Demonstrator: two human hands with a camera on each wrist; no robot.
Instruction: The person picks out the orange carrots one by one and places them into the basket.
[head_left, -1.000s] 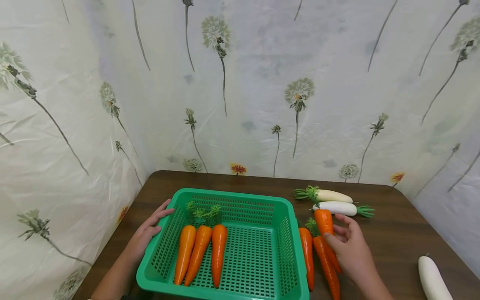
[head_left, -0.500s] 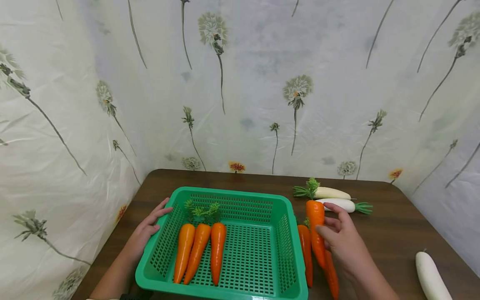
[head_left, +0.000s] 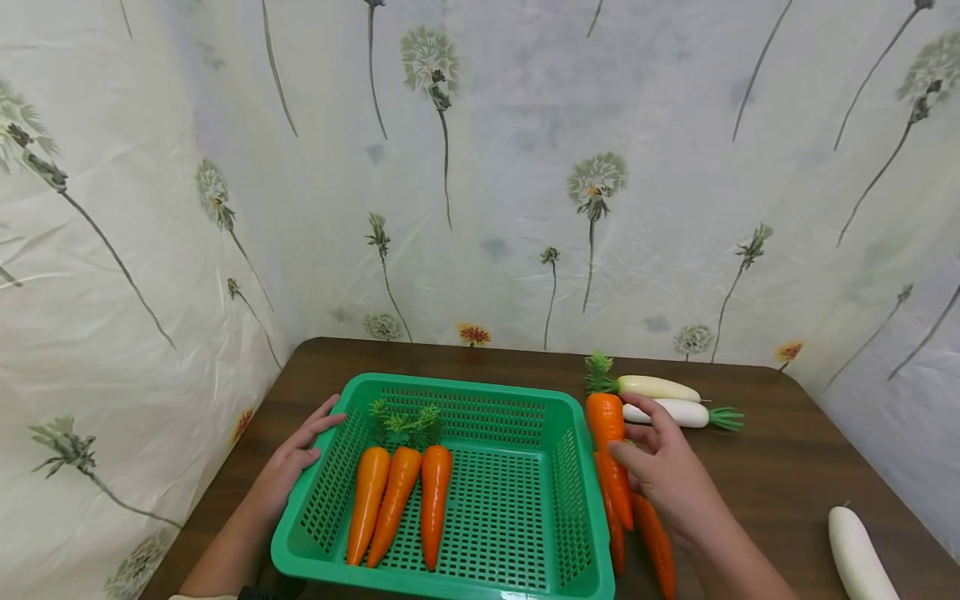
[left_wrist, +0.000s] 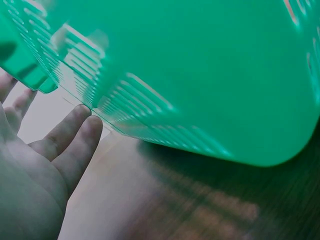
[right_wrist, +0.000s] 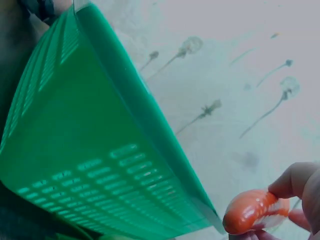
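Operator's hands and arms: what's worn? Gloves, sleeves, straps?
No gloves on the left hand or right hand. The right forearm is bare to the frame edge. At the left forearm, a pale edge, probably a sleeve, and a black item, too cropped to identify.

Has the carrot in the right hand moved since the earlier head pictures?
Yes. In the head view, judged against the cream radish on the table, the held carrot has moved left, towards the green basket.
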